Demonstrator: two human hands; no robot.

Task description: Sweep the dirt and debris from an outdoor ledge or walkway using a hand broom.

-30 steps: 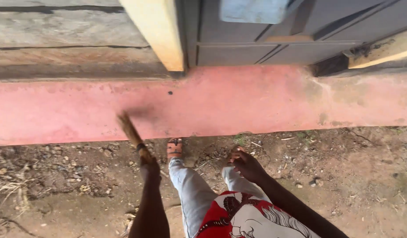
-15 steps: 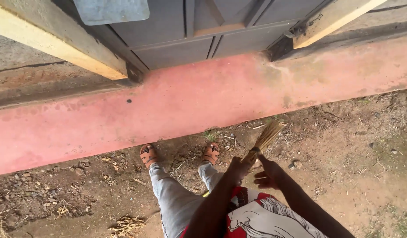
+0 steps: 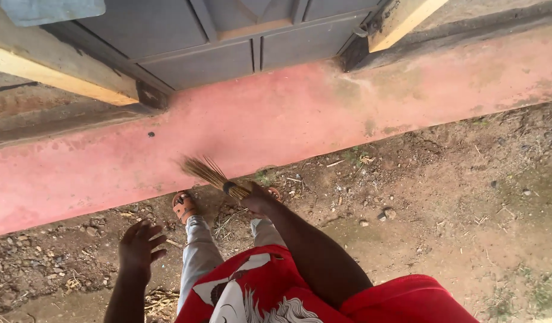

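Sweeping stroke in progress: the right hand grips a short straw hand broom, bristles over the near edge of the red concrete step, left hand open and empty; the next pass likely needs bristle contact.

A step lies before the feet, a door behind it, dirt ground beneath.
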